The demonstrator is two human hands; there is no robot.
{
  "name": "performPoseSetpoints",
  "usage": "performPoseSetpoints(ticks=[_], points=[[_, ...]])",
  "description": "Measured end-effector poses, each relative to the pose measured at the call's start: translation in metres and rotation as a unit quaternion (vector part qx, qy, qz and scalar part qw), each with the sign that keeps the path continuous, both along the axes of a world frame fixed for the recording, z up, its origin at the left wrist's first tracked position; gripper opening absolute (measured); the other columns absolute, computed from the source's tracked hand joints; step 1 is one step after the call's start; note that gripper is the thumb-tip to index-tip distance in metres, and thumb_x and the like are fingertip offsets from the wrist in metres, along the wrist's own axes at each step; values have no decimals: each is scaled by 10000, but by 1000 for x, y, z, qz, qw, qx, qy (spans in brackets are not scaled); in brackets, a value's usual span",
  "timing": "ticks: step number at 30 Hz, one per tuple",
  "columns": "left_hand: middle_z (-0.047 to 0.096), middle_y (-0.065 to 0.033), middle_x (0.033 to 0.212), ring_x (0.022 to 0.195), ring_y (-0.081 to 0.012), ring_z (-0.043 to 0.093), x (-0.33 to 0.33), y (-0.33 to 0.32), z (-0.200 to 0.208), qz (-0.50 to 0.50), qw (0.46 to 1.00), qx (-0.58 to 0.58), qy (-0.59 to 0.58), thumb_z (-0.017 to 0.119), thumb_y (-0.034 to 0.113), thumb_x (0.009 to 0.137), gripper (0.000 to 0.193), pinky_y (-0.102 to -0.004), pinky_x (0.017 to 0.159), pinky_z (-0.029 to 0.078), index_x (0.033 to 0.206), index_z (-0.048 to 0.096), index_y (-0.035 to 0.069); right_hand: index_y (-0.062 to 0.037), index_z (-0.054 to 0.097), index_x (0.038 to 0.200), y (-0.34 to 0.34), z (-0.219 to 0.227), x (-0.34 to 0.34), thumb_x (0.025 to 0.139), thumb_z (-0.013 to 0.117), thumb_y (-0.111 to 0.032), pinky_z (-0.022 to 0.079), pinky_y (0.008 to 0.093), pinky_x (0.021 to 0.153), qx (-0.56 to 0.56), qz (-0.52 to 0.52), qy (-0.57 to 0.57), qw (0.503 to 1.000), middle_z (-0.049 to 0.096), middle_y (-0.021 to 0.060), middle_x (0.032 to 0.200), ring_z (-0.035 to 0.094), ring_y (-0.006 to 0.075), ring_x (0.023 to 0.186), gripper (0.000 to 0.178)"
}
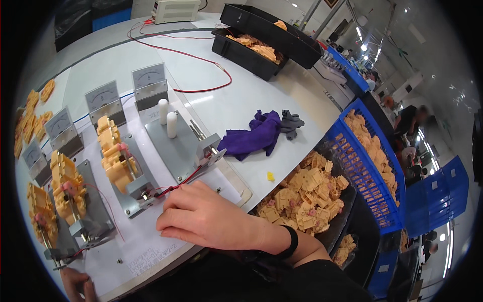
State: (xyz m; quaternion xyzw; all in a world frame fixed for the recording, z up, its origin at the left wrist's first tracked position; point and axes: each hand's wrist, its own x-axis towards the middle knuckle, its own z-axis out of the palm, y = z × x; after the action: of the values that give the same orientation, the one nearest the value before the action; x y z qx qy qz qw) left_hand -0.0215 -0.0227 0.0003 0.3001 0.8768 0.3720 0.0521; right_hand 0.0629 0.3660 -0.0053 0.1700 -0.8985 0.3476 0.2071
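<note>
Right hand (196, 217): fingers curled, cannot tell whether gripping;
Tan part (114, 163): on a metal fixture (139, 187), ten o'clock from that hand;
Left hand (75, 283): view's eight o'clock, partly cut off; cannot tell finger state

The left head-worn fisheye camera looks down and forward from the near side across the smooth white worktable (251, 93), the bare right hand (201, 216) close beneath.
</note>
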Motion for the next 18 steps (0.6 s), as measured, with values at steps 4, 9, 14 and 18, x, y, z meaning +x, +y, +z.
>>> performPoseSetpoints(ticks=[4, 9, 14, 18], points=[[597, -64, 1009, 606, -83, 458, 3, 2, 4, 14, 1000, -12, -12, 662, 31, 970, 124, -218, 534, 372, 1092, 641, 31, -120, 675, 988, 0, -2, -1, 872, 775, -172, 417, 365, 831, -9, -4, -4, 1000, 561, 16, 960, 574, 216, 918, 161], [597, -66, 1025, 647, -83, 458, 6, 6, 6, 42, 998, 2, -47, 653, 42, 979, 115, -219, 548, 372, 1093, 641, 42, -108, 669, 988, 0, -2, -2, 868, 781, -177, 419, 365, 828, -19, 3, -4, 1000, 555, 17, 954, 575, 210, 907, 179], [597, -48, 1001, 660, -80, 449, 8, 4, 6, 54, 997, -6, -50, 654, 49, 979, 118, -219, 548, 356, 1096, 645, 48, -107, 669, 985, -2, 0, -2, 870, 781, -175, 420, 362, 827, -18, -1, -5, 1000, 558, 15, 955, 581, 203, 915, 175], [602, -45, 988, 629, -72, 433, 5, 2, 3, 32, 999, -2, -18, 654, 45, 975, 116, -214, 530, 343, 1090, 648, 56, -109, 669, 968, -4, 0, -1, 871, 777, -169, 423, 359, 823, -6, -20, -10, 1000, 557, 14, 956, 581, 205, 910, 156]])
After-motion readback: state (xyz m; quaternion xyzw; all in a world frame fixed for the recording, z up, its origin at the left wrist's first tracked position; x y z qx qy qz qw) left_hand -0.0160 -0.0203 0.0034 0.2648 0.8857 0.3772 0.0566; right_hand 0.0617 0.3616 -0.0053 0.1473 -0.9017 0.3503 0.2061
